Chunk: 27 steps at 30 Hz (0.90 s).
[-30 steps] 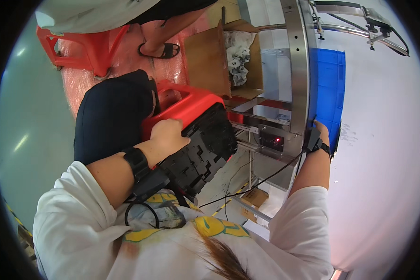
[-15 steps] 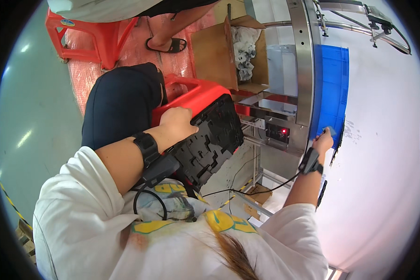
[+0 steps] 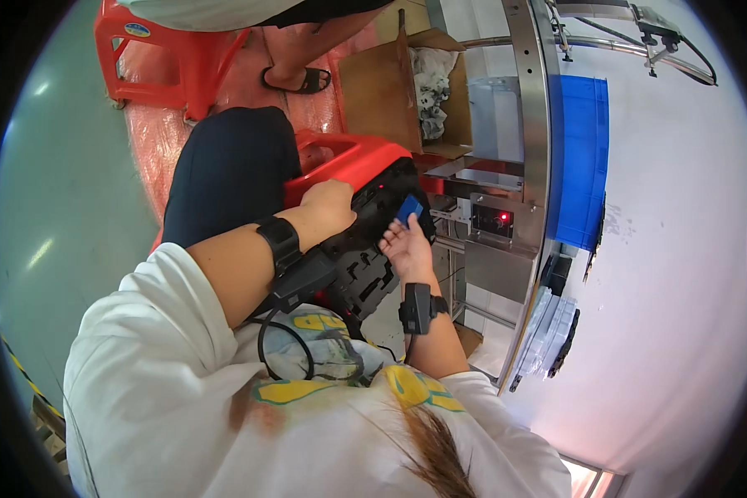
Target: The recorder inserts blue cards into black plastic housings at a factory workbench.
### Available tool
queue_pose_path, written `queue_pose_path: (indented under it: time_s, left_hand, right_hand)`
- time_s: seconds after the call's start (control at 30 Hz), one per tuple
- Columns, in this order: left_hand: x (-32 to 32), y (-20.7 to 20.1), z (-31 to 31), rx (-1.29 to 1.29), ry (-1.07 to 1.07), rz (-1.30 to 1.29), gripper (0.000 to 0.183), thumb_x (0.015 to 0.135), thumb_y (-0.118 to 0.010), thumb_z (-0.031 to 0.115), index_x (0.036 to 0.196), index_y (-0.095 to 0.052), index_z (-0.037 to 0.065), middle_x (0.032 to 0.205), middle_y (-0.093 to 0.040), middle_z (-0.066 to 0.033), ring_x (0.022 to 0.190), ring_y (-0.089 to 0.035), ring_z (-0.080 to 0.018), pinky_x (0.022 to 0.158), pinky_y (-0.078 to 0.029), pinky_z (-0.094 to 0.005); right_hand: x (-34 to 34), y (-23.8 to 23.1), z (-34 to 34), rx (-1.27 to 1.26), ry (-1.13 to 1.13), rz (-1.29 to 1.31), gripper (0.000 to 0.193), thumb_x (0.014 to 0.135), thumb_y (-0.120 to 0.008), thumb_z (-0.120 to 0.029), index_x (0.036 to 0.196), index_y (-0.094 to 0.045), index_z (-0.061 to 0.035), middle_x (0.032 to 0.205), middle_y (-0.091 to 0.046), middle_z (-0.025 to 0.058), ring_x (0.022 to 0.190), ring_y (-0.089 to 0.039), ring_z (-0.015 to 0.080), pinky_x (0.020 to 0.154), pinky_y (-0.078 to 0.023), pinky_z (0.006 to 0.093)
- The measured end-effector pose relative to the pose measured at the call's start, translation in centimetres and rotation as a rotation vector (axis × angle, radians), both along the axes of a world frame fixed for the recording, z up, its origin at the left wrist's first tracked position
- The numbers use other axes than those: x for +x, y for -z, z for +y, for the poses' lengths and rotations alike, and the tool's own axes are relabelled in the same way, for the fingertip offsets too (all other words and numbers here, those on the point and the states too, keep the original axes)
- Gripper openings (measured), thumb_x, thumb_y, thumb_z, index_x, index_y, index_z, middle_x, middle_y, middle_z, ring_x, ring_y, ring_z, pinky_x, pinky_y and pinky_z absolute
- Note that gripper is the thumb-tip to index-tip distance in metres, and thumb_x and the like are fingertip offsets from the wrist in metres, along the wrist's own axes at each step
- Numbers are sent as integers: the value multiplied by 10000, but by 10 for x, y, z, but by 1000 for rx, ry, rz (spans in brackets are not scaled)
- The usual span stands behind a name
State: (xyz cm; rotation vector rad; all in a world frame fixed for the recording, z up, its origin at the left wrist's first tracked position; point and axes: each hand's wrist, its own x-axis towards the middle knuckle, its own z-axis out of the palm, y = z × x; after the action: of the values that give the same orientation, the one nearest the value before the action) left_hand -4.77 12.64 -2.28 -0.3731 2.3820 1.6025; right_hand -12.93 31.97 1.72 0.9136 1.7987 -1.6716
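A black moulded tray [image 3: 373,278] with shaped recesses stands tilted over my lap, against a red plastic stool [image 3: 353,166]. My left hand [image 3: 328,209] is closed on the tray's upper left edge; its fingertips are partly hidden. Just above the tray's right part, my right hand [image 3: 407,249] holds a small blue rectangular piece [image 3: 409,208] between thumb and fingers. The other fingers of that hand are loosely curled. Whether the blue piece touches the tray, I cannot tell.
To the right runs a steel frame [image 3: 539,133] with a control box [image 3: 491,221] showing a red light. Beyond it are a blue bin [image 3: 581,158] and stacked clear trays [image 3: 546,332]. A cardboard box [image 3: 382,100] with crumpled wrapping and another person's sandalled foot [image 3: 295,79] are ahead.
My right hand has come from the blue bin leftward to the tray, with the small blue piece now plainly in view. My left hand keeps its hold on the tray.
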Motion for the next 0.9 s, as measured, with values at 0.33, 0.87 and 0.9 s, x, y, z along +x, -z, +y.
queue_pose_path:
  time_s: [0.33,0.87,0.9]
  left_hand:
    - [1,-5,-8,60,13,-50,405,757,-621,329,954,-642,-24,965,-617,-228,922,-608,-349,805,-485,-415]
    - [3,-25,-13,74,141,-104,523,815,-578,391,1096,-574,-50,1161,-508,-271,1057,-540,-388,901,-447,-425]
    - [5,-25,-14,78,133,-100,523,815,-578,391,1096,-574,-50,1161,-508,-271,1057,-540,-388,901,-447,-425]
  right_hand:
    - [15,-1,-31,1118,-920,250,470,873,-484,-459,961,-556,-3,706,-633,140,600,-590,327,590,-463,434]
    - [19,28,-3,1489,-1236,948,415,824,-510,-84,1229,-496,6,1211,-514,181,1049,-504,365,863,-431,418]
    - [14,26,-2,1457,-1264,900,427,811,-507,-59,1233,-494,9,1191,-525,181,1020,-521,368,855,-438,404]
